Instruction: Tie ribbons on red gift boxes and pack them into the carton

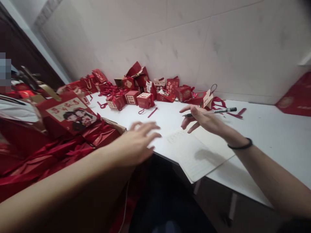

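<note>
My right hand (206,121), with a black band on its wrist, hovers above an open notebook (189,158). It holds a pen (222,110) near the thumb, tip pointing left, while the other fingers are loosely spread. The notebook overhangs the front edge of the white table (262,139); faint writing shows near the top of its left page. Slightly blurred, my left hand (136,142) is held with its fingers apart and nothing in it. It is between the notebook and a carton full of red gift boxes (70,158).
Several small red gift boxes (145,100) and ribbons line the wall at the back. A red gift bag (70,113) with a printed couple stands at the left. Another red bag (296,97) is at the far right. Part of another person shows at the left edge.
</note>
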`<state>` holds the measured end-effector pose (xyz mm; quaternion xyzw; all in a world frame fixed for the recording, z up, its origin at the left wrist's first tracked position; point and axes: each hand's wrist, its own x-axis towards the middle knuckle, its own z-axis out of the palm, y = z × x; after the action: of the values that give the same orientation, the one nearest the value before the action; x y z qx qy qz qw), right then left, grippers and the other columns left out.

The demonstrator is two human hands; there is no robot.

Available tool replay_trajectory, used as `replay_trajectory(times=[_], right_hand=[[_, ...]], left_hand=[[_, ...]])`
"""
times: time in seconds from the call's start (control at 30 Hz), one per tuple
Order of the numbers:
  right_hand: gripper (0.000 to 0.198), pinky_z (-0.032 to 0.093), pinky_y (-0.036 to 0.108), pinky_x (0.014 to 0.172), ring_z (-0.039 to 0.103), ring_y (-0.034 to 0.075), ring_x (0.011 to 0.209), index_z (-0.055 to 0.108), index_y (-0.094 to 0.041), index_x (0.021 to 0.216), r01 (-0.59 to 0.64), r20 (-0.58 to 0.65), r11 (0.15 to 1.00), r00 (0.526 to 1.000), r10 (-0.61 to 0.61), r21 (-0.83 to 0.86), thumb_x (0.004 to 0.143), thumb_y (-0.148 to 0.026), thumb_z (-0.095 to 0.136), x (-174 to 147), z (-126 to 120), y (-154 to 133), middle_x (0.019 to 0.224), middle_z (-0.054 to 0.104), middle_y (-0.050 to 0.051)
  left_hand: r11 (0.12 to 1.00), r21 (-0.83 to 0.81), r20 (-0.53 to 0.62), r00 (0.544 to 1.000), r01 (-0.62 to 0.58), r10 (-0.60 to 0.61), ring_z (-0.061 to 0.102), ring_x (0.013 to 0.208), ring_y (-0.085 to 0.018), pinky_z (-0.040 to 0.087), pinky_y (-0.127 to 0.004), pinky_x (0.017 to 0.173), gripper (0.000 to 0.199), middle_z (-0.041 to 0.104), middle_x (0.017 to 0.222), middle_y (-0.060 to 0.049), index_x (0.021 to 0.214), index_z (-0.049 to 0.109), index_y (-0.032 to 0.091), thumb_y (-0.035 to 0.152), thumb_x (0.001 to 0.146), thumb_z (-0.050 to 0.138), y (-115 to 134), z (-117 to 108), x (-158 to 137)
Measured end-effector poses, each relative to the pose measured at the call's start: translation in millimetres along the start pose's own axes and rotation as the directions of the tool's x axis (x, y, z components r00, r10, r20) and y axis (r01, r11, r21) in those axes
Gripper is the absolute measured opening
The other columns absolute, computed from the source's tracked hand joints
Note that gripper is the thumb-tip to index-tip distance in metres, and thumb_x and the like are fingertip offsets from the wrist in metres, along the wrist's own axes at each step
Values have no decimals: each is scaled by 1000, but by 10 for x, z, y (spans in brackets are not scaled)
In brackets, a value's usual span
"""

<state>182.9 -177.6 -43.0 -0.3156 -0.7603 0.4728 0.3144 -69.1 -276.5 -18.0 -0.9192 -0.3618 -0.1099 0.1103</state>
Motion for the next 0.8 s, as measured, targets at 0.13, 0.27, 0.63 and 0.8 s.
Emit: replay_trajectory(times=[0.13,0.27,0.63,0.8], right_hand=[[59,49,24,37,57,16,55,45,-19,80,-111,-272,946,941,198,306,73,-77,41,7,207,541,63,54,1],[50,32,18,24,42,10,33,47,-18,70,-199,-323,918,893,314,342,76,-68,43,29,385,878,49,47,-3],[20,36,18,36,46,8,39,43,-20,77,-63,-438,981,888,140,186,82,-35,56,-63,504,877,63,56,-5],[27,36,18,42,45,8,44,45,-19,67,-185,-356,978,911,209,101,79,-37,62,-64,503,926,57,55,-4]], left_hand=[[981,-130,355,917,-143,181,32,128,-31,33,-45,97,67,33,139,-22,132,32,5,32,76,56,386,569,161],[982,-134,414,892,-136,180,22,133,-30,32,-43,100,75,21,146,-16,137,22,9,33,74,55,448,940,54],[979,-201,439,889,-42,128,21,132,-35,29,-49,102,86,19,146,-16,138,27,11,23,61,64,464,997,30],[970,-243,458,878,-24,136,21,133,-34,27,-49,103,86,17,146,-15,139,26,13,24,62,63,440,1043,24]])
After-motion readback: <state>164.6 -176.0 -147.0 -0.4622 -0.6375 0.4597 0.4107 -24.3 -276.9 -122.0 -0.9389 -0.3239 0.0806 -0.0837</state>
